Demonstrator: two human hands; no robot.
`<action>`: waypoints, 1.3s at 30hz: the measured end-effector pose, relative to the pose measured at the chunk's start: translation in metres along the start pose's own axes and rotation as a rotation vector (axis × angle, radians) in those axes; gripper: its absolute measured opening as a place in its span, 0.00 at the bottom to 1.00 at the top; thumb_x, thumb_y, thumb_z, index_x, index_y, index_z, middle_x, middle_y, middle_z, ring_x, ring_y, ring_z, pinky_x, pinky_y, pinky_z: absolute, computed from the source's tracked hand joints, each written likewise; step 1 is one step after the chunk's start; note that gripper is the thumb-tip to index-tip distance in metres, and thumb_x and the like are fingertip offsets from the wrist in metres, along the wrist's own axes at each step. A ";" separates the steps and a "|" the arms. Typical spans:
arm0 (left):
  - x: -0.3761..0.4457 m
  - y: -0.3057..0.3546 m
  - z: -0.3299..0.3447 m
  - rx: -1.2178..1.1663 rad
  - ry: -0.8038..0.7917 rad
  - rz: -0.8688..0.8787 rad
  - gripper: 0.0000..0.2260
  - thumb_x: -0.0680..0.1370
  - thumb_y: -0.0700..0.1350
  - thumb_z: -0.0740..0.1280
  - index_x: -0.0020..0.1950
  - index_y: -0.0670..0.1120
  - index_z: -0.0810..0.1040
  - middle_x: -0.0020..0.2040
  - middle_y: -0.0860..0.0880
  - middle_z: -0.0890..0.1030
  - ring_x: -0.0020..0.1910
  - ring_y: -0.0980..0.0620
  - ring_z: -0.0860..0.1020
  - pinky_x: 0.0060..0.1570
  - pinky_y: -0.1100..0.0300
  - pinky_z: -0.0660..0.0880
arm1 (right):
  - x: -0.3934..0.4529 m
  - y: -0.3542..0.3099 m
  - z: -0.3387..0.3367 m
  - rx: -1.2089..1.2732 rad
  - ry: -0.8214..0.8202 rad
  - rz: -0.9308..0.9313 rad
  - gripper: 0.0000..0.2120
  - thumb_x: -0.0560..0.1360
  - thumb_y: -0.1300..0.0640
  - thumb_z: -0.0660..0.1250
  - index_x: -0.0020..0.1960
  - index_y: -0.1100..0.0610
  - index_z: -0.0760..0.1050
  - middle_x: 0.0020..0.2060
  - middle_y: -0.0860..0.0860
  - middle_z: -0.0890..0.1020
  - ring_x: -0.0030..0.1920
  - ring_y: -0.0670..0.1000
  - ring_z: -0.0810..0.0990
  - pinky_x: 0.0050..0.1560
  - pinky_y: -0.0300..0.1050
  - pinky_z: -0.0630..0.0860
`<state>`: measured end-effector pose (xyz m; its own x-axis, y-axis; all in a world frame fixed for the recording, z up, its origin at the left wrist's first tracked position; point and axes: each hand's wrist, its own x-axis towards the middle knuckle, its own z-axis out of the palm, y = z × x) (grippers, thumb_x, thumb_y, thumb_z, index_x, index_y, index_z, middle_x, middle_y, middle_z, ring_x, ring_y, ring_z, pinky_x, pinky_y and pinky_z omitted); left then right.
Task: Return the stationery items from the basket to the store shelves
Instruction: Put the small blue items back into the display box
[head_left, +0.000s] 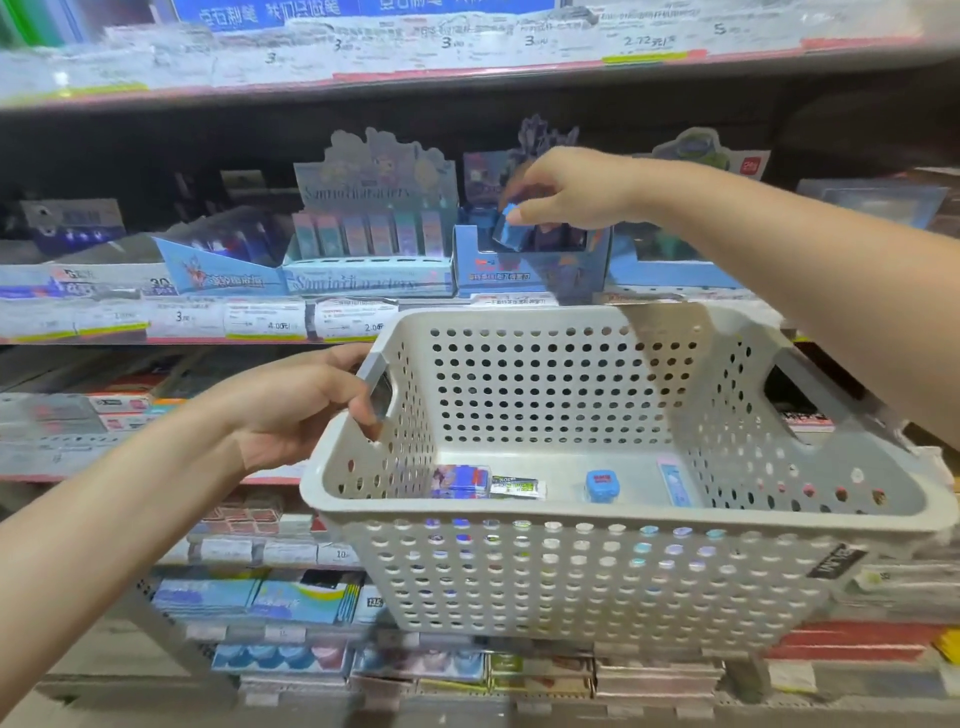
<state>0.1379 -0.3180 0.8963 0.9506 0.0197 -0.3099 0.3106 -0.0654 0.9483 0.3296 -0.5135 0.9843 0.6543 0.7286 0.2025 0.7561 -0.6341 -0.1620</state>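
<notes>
A small blue item (506, 227) is pinched in the fingers (524, 214) of the right hand (571, 192), right at the open top of a blue display box (530, 260) on the middle shelf (156, 322), up around 12 o'clock. What kind of item it is I cannot tell through the blur. Below it the white perforated basket (597, 571) is held up in front of the shelves, with the left hand (301, 405) curled round its handle cutout at 9 o'clock. On the basket floor lie a flat printed pack (460, 480), touching a small green-and-white packet (519, 487), then a blue cube-like piece (602, 484) apart from both, and a pale slim pack (674, 483) towards 3 o'clock. A pastel display box (371, 249) stands just left of the blue one.
</notes>
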 end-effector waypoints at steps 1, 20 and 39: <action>0.001 -0.001 -0.003 0.000 -0.003 0.002 0.32 0.56 0.29 0.58 0.60 0.41 0.76 0.44 0.39 0.79 0.28 0.48 0.79 0.25 0.59 0.76 | 0.000 -0.002 -0.001 -0.011 -0.011 0.016 0.17 0.79 0.48 0.60 0.60 0.58 0.76 0.47 0.55 0.82 0.45 0.55 0.79 0.42 0.46 0.75; 0.012 -0.012 -0.031 0.026 -0.039 -0.019 0.35 0.56 0.31 0.59 0.63 0.43 0.73 0.52 0.40 0.77 0.30 0.48 0.78 0.31 0.57 0.78 | 0.008 -0.019 -0.010 -0.046 -0.017 0.085 0.10 0.78 0.52 0.63 0.58 0.52 0.74 0.46 0.47 0.78 0.42 0.49 0.76 0.42 0.40 0.68; 0.018 -0.011 -0.032 -0.007 -0.025 -0.017 0.34 0.56 0.30 0.59 0.62 0.44 0.75 0.49 0.39 0.79 0.31 0.46 0.79 0.30 0.57 0.79 | 0.017 -0.006 0.002 -0.137 0.023 0.024 0.11 0.74 0.55 0.69 0.55 0.55 0.81 0.52 0.51 0.81 0.48 0.51 0.76 0.49 0.43 0.72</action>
<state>0.1517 -0.2852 0.8826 0.9449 -0.0042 -0.3273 0.3265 -0.0583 0.9434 0.3365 -0.4969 0.9866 0.6706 0.7077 0.2222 0.7308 -0.6818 -0.0341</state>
